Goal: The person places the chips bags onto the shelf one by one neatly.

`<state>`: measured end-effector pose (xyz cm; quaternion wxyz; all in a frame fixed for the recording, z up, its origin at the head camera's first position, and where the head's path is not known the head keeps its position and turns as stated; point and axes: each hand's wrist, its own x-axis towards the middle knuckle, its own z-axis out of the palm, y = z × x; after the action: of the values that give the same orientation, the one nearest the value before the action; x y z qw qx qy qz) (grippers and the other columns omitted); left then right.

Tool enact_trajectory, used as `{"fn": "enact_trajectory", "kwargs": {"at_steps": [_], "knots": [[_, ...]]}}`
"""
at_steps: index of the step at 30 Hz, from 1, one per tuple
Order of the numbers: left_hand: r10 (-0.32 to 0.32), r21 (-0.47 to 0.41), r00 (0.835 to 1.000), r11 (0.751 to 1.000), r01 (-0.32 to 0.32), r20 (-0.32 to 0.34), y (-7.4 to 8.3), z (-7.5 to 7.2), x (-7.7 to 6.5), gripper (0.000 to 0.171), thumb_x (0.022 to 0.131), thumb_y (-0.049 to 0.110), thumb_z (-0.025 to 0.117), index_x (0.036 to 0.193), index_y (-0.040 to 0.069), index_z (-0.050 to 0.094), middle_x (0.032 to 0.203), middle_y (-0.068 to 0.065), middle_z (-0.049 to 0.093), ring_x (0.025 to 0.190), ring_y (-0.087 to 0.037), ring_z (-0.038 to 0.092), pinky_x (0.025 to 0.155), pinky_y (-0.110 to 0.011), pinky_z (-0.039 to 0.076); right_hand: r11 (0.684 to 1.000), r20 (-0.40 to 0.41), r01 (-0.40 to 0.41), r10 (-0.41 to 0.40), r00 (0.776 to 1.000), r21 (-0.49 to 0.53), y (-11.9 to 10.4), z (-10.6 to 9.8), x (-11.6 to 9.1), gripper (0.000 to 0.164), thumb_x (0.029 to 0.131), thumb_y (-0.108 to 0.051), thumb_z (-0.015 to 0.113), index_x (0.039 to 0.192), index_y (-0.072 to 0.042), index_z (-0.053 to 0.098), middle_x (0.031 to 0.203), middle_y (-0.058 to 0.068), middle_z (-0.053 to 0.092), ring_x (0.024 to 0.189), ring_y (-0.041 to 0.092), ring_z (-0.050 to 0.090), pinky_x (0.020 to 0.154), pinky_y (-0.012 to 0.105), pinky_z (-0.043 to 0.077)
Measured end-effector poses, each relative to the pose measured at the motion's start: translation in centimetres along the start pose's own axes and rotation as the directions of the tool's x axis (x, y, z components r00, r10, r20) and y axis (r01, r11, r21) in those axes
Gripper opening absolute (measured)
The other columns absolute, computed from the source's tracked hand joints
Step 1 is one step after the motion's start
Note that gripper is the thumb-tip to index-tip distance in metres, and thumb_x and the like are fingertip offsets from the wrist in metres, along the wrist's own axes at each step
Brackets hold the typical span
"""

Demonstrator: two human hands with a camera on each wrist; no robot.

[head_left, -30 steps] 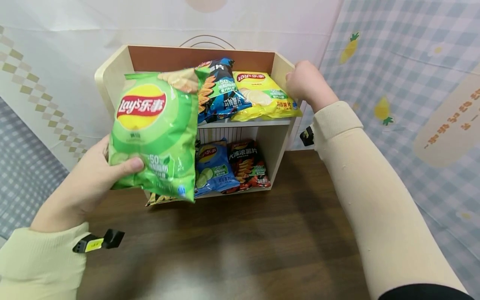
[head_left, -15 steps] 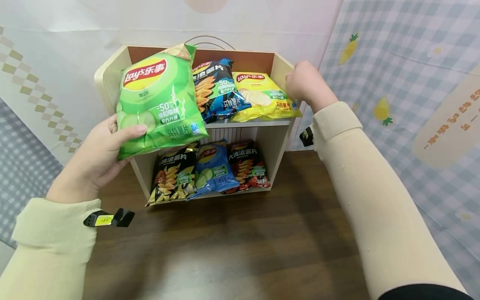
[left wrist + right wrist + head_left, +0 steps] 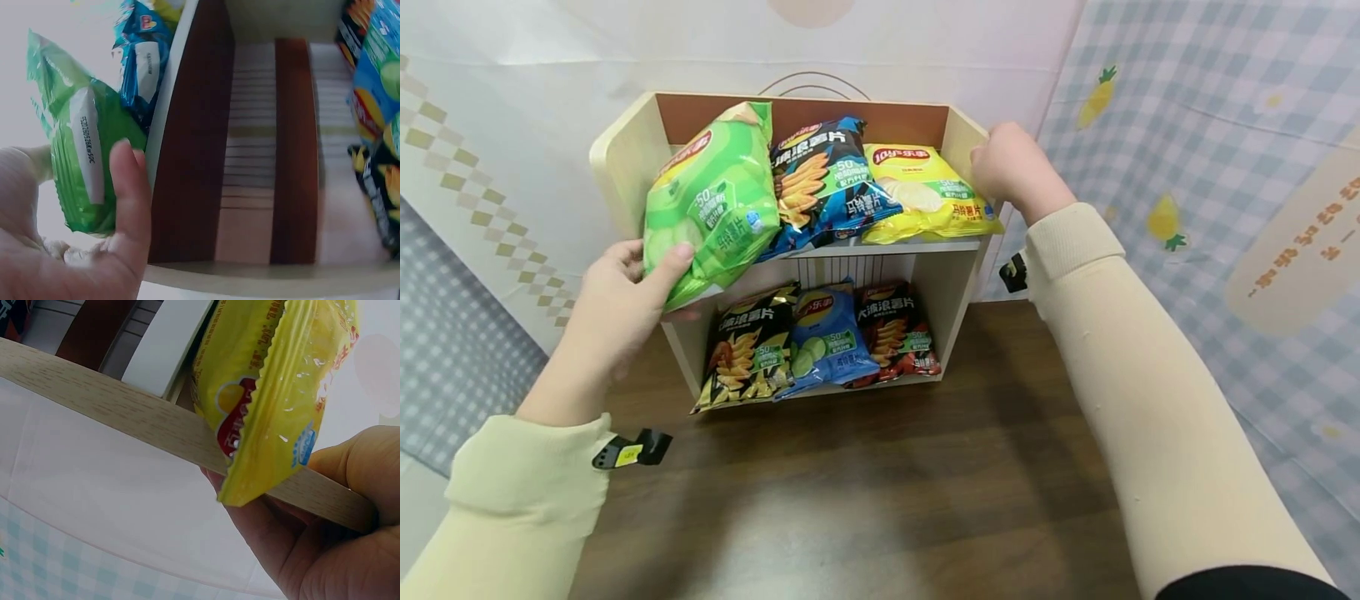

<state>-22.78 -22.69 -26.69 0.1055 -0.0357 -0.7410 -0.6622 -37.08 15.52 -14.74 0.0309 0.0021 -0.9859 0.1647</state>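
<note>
My left hand (image 3: 617, 304) holds a green bag of potato chips (image 3: 715, 204) by its lower left corner, thumb on the front. The bag leans back at the left end of the upper tier of a small wooden shelf (image 3: 951, 292). In the left wrist view, the thumb and fingers sit on either side of the green bag's end. Beside it lie a dark blue chip bag (image 3: 827, 183) and a yellow chip bag (image 3: 925, 192). My right hand (image 3: 1022, 171) grips the shelf's right side panel (image 3: 137, 415), with fingers and thumb on opposite faces in the right wrist view.
On the lower tier stand a black chip bag (image 3: 748, 350), a blue chip bag (image 3: 827, 337) and a dark red chip bag (image 3: 895, 329). The shelf rests on a brown wooden table (image 3: 850, 492), before a white backdrop and a checked cloth (image 3: 1210, 167).
My left hand has carried the green bag from in front of the shelf up and back onto the upper tier, tilting it backward. The right hand has stayed in place.
</note>
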Motion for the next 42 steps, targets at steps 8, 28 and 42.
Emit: {"fn": "enact_trajectory", "kwargs": {"at_steps": [8, 28, 42], "knots": [[0.213, 0.463, 0.954, 0.881, -0.096, -0.209, 0.2, 0.5, -1.1, 0.064, 0.089, 0.049, 0.061, 0.132, 0.007, 0.037, 0.121, -0.005, 0.039, 0.081, -0.011, 0.058, 0.065, -0.02, 0.049, 1.0, 0.004, -0.011, 0.011, 1.0, 0.004, 0.3, 0.1, 0.1, 0.048, 0.101, -0.027, 0.027, 0.13, 0.007, 0.044, 0.113, 0.017, 0.048, 0.089, 0.027, 0.048, 0.067, 0.035, 0.044], [0.384, 0.603, 0.916, 0.759, -0.244, -0.113, 0.3, 0.8, -2.8, 0.072, 0.083, 0.041, 0.073, 0.142, 0.011, 0.043, 0.134, -0.017, 0.041, 0.105, -0.032, 0.043, 0.082, -0.044, 0.034, 1.0, 0.005, -0.021, 0.021, 1.0, 0.012, 0.2, 0.1, 0.0, 0.049, 0.102, -0.028, 0.026, 0.133, 0.006, 0.042, 0.117, 0.017, 0.048, 0.091, 0.027, 0.047, 0.069, 0.035, 0.044], [0.438, 0.601, 0.885, 0.755, -0.264, -0.161, -0.1, 1.5, -2.0, 0.062, 0.088, 0.034, 0.071, 0.139, 0.01, 0.047, 0.131, -0.019, 0.045, 0.116, -0.03, 0.04, 0.091, -0.051, 0.033, 1.0, -0.001, -0.021, 0.021, 1.0, 0.02, 0.1, 0.1, 0.0, 0.049, 0.102, -0.029, 0.027, 0.132, 0.006, 0.043, 0.116, 0.016, 0.048, 0.089, 0.026, 0.048, 0.067, 0.034, 0.045]]}}
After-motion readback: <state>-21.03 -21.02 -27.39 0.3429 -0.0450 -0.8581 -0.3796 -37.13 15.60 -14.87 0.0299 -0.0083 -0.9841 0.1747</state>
